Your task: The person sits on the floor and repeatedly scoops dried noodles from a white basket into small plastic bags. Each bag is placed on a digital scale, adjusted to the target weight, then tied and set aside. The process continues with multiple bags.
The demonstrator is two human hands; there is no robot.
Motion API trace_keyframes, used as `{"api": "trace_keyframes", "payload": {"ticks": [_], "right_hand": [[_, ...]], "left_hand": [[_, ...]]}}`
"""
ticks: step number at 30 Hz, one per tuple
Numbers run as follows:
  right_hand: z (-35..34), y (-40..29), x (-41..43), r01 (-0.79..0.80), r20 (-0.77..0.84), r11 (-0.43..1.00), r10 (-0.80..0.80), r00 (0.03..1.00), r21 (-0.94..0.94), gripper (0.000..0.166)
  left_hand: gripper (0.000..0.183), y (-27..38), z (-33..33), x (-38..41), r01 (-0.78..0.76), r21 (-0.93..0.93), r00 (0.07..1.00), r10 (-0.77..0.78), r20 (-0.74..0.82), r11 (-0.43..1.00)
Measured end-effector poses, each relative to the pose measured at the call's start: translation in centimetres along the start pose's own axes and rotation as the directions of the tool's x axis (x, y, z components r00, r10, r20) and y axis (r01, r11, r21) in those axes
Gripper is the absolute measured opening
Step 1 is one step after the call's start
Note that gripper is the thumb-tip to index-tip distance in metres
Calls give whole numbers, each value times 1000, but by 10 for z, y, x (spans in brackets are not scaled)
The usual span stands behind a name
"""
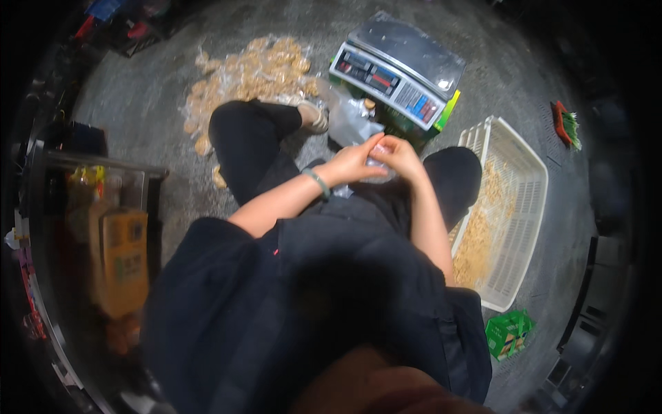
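Note:
Above my lap, my left hand (350, 164) and my right hand (402, 156) meet with fingertips close together. Both grip a small clear plastic bag (379, 162); its contents are mostly hidden by my fingers. A greenish bangle (317, 182) circles my left wrist. Just beyond my hands, a larger translucent plastic bag (344, 116) lies between my shoe and the scale. Inside or upon it shows a small tan piece (369, 104). A digital weighing scale (390, 83) with a lit display rests on a green box (403, 123).
Many small clear bags of tan pieces (243, 75) are heaped on the floor at front left. A white slatted crate (527, 227) holding loose tan bits (478, 243) stands by my right knee. A green carton (510, 334) sits behind it. At left, a shelf holds a cardboard box (121, 259).

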State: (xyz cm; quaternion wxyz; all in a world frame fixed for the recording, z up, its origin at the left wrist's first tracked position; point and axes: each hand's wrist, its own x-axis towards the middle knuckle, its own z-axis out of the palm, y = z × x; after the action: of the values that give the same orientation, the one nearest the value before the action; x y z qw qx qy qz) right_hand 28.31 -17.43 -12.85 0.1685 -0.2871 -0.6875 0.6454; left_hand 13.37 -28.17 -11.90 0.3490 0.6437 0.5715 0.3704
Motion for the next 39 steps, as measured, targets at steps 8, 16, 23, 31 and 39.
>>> {"api": "trace_keyframes", "payload": {"ticks": [8,16,23,31,39], "right_hand": [[26,11,-5,-99,-234,669,389,891,737,61],[32,37,15,-168,-253,825,349,902,539,23],[43,42,26,-341,76,918,333,940,203,21],[40,57,33,-173,-358,959,246,901,223,32],[33,51,29,-261,-281,945,310,908,198,13]], "left_hand": [[19,-63,27,6,184,-568,916,-349,-196,802],[54,-78,11,-1,210,-940,894,-442,74,268],[42,-90,4,3,301,-747,911,-410,42,593],[16,-101,-10,5,214,-789,923,-383,-30,576],[7,-93,-1,13,-49,-321,890,-104,-444,946]]}}
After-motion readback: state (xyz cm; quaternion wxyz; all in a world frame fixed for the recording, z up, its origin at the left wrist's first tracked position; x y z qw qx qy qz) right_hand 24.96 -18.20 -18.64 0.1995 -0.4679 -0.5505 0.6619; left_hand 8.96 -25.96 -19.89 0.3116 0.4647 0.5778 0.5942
